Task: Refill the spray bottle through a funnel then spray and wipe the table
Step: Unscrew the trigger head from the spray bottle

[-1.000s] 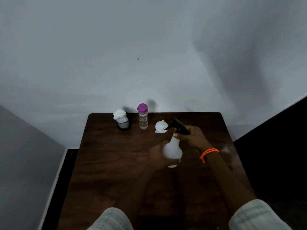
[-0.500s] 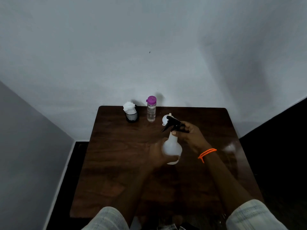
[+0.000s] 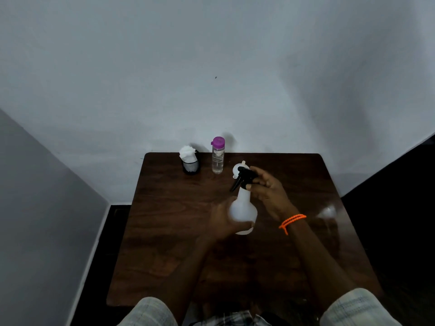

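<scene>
Well, no words can be read on anything. Grey walls meet behind the brown table [image 3: 164, 231]. At its back stand a black cup of tissues [image 3: 190, 161], a clear bottle with a purple cap [image 3: 218, 156] and a white funnel [image 3: 237, 170]. The left hand [image 3: 223, 220] grips the white spray bottle [image 3: 242, 210], standing mid-table; the right hand [image 3: 268, 191] pinches its black top

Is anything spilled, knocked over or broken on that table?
Nothing stands out. The spray bottle is upright in both hands, and the water bottle, funnel and tissue cup stand tidily. The pale patch near the right edge looks like glare.
</scene>
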Demonstrator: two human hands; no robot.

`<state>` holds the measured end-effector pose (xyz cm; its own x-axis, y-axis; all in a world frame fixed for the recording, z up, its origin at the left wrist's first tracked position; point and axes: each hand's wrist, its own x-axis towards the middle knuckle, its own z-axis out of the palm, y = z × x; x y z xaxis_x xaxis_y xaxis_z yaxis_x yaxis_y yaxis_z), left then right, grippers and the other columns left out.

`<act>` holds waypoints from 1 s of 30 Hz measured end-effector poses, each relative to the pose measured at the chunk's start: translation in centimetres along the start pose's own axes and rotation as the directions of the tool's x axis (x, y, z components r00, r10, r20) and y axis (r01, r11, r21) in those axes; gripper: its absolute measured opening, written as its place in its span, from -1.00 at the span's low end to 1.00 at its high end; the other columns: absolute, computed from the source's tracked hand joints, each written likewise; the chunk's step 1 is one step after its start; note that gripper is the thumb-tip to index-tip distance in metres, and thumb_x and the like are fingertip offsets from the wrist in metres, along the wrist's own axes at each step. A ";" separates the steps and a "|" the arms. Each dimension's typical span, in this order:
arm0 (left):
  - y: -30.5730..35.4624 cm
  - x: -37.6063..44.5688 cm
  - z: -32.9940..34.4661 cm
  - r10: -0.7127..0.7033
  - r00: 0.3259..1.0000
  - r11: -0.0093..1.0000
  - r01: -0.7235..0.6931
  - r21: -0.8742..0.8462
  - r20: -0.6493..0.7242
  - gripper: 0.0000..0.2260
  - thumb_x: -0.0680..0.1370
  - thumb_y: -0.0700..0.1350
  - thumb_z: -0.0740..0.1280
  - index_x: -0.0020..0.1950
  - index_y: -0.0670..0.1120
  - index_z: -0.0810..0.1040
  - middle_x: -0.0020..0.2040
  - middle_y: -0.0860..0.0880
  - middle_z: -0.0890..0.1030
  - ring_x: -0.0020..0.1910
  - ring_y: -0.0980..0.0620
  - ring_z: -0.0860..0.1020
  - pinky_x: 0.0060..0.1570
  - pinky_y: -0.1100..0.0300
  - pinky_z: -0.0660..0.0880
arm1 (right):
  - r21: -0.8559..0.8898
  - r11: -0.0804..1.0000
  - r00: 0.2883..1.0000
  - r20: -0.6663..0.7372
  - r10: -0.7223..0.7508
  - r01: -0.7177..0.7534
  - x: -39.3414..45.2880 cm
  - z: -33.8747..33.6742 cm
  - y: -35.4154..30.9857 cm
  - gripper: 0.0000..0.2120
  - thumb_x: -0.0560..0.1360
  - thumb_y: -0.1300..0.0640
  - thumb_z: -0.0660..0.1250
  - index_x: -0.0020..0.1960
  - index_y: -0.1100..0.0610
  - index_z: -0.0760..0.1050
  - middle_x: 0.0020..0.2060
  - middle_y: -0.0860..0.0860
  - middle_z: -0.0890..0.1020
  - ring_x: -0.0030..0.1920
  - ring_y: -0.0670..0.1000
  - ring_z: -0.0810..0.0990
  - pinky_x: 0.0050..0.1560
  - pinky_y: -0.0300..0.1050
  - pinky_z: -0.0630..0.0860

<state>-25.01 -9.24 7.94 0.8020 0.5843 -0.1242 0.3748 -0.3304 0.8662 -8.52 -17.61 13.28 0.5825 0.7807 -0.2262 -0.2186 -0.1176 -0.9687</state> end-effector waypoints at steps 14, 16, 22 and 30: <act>-0.4 -0.7 -0.4 0.001 1.000 0.999 -0.001 -0.041 -0.004 -0.32 0.25 0.19 0.64 0.32 0.11 0.52 0.15 0.18 0.61 0.11 0.28 0.57 -0.01 0.40 0.50 | -0.049 0.999 0.999 0.046 0.004 -0.001 -0.9 0.9 -0.8 -0.35 0.45 0.50 0.38 0.45 0.06 0.44 0.13 0.08 0.70 0.15 0.03 0.67 0.03 -0.11 0.61; -0.6 -0.8 -0.3 0.005 1.000 0.999 -0.005 -0.040 0.011 -0.30 0.25 0.21 0.64 0.33 0.13 0.50 0.18 0.17 0.61 0.14 0.24 0.57 0.06 0.27 0.56 | -0.098 0.995 0.999 0.042 -0.012 0.016 -1.0 1.4 -0.9 -0.37 0.41 0.45 0.48 0.38 0.01 0.48 0.09 0.03 0.68 0.15 0.01 0.66 0.06 -0.09 0.62; -0.8 -1.1 -0.2 0.017 1.000 0.999 -0.017 -0.033 -0.020 -0.28 0.23 0.23 0.63 0.33 0.11 0.51 0.19 0.16 0.61 0.14 0.20 0.58 0.09 0.12 0.61 | -0.077 0.996 0.999 0.011 -0.048 0.049 -1.3 1.5 -1.1 -0.45 0.42 0.49 0.43 0.34 0.11 0.53 0.09 0.28 0.68 0.08 0.05 0.70 0.09 -0.05 0.62; -0.1 -1.5 -0.4 0.030 0.999 0.999 -0.031 -0.013 -0.016 -0.30 0.24 0.21 0.62 0.32 0.11 0.50 0.18 0.17 0.59 0.14 0.20 0.57 0.05 0.20 0.57 | -0.128 0.990 0.997 0.049 -0.054 0.060 -2.0 1.7 -1.9 -0.44 0.37 0.45 0.52 0.24 -0.01 0.56 0.03 0.14 0.73 0.11 0.09 0.70 0.04 -0.07 0.65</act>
<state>-26.48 -9.78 8.27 0.8055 0.5857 -0.0900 0.3439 -0.3383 0.8760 -10.58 -17.91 15.71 0.5548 0.8148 -0.1681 -0.0814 -0.1480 -0.9856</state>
